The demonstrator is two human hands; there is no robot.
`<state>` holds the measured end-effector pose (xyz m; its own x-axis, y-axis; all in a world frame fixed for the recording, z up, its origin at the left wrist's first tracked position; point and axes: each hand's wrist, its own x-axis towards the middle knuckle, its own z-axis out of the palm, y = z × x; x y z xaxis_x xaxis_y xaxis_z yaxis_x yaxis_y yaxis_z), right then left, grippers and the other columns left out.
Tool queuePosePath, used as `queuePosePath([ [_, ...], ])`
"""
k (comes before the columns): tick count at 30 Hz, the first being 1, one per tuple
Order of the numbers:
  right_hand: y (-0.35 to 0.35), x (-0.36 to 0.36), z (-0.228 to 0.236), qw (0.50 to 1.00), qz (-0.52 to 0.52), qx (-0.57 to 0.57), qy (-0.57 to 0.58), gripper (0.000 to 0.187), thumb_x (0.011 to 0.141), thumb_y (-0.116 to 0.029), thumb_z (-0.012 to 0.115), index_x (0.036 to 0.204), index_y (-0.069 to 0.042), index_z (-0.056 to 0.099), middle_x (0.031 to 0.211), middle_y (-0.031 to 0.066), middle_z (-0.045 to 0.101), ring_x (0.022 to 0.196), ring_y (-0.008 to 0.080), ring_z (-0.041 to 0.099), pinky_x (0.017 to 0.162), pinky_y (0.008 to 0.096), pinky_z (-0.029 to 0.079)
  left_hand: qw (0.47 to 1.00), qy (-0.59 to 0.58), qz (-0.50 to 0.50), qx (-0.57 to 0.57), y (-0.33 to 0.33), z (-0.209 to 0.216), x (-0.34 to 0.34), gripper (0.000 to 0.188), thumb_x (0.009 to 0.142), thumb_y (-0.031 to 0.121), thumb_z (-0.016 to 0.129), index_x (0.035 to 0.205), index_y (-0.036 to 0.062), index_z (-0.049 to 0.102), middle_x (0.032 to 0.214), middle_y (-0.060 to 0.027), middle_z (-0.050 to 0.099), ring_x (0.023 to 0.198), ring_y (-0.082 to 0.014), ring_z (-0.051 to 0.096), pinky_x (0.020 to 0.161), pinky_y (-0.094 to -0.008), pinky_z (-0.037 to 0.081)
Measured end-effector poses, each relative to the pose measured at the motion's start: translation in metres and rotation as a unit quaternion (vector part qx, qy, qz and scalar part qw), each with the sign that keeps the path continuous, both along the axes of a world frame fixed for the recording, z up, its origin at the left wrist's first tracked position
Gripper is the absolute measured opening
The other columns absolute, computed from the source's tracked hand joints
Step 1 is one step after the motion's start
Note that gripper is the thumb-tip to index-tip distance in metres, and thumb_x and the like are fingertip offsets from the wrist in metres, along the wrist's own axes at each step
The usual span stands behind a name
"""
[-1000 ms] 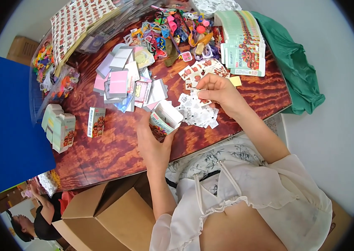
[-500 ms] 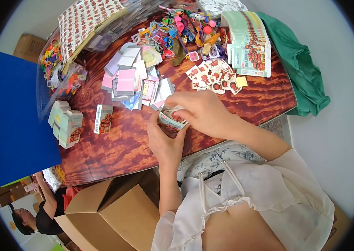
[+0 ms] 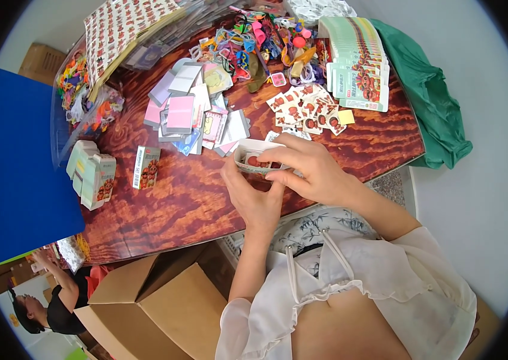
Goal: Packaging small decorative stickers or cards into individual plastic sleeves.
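A small open carton (image 3: 243,161) is held over the near edge of the table, its mouth facing up. Inside lie white cards or stickers with a red-brown cartoon print. My left hand (image 3: 255,203) is wrapped round the carton from below and from its left side. My right hand (image 3: 320,174) pinches the carton's right end, with the thumb low and the fingers at the rim. Just beyond the hands is a scatter of printed sticker squares (image 3: 308,108). To the left of them sits a loose pile of pink, white and grey cards (image 3: 180,114).
One closed carton (image 3: 146,168) stands left, beside stacked cartons (image 3: 93,174). Flat cartons (image 3: 359,69) fan out far right, by a green bag (image 3: 428,90). Colourful trinkets (image 3: 266,45) heap at the back. A large cardboard box (image 3: 146,306) stands below; another person (image 3: 65,300) is lower left.
My right hand has drawn back from over the carton's mouth to its right end. The carton has shifted slightly right and up, and its inside now shows more.
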<state>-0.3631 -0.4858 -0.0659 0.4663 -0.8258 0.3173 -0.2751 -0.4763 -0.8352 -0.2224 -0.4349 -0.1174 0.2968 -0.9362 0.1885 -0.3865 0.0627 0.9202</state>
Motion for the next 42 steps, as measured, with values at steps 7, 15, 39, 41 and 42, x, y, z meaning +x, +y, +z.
queuePosePath([
  [7,-0.012,-0.022,-0.001,0.993,0.042,-0.025,0.110,0.022,0.085,-0.012,0.072,0.105,-0.004,0.065,0.096,0.0072,0.062,0.074,0.0220,0.060,0.063,0.0334,0.046,0.996,-0.010,-0.084,0.039,0.002,0.011,0.012,0.073,0.078,0.010,0.080,0.139,-0.0010,0.041,0.117,-0.0190,0.055,0.104,-0.0322,0.061,0.085,-0.0392,0.051],
  [15,-0.010,-0.026,0.002,0.965,-0.058,0.176,-0.185,0.029,0.088,-0.004,0.072,0.114,-0.002,0.060,0.096,0.0004,0.061,0.083,0.0060,0.057,0.070,0.0223,0.044,0.964,0.241,-0.115,-0.009,0.008,0.037,0.001,0.058,0.091,-0.007,0.064,0.143,-0.0018,0.040,0.124,-0.0138,0.059,0.109,-0.0201,0.064,0.086,-0.0296,0.056],
  [39,-0.003,-0.026,-0.024,0.959,-0.025,0.226,-0.169,0.008,0.088,0.000,0.069,0.096,0.002,0.067,0.098,0.0072,0.068,0.088,0.0085,0.063,0.077,0.0256,0.051,0.973,0.146,-0.166,0.067,0.011,0.028,0.015,0.064,0.088,-0.009,0.068,0.141,0.0036,0.035,0.107,-0.0127,0.064,0.096,-0.0182,0.069,0.081,-0.0291,0.058],
  [41,-0.003,-0.026,-0.018,0.944,-0.069,0.268,-0.180,0.007,0.087,-0.001,0.071,0.092,0.002,0.068,0.089,0.0037,0.068,0.080,0.0066,0.063,0.072,0.0235,0.051,0.970,0.146,-0.185,0.054,0.009,0.027,0.013,0.066,0.088,-0.007,0.069,0.143,0.0039,0.034,0.105,-0.0135,0.065,0.095,-0.0188,0.069,0.079,-0.0303,0.058],
  [42,-0.004,-0.026,-0.016,0.944,-0.071,0.268,-0.181,0.007,0.087,-0.001,0.071,0.092,0.002,0.068,0.089,0.0037,0.068,0.080,0.0066,0.063,0.072,0.0235,0.051,0.970,0.146,-0.187,0.055,0.009,0.027,0.013,0.066,0.088,-0.007,0.069,0.143,0.0039,0.034,0.105,-0.0135,0.065,0.095,-0.0188,0.069,0.079,-0.0303,0.058],
])
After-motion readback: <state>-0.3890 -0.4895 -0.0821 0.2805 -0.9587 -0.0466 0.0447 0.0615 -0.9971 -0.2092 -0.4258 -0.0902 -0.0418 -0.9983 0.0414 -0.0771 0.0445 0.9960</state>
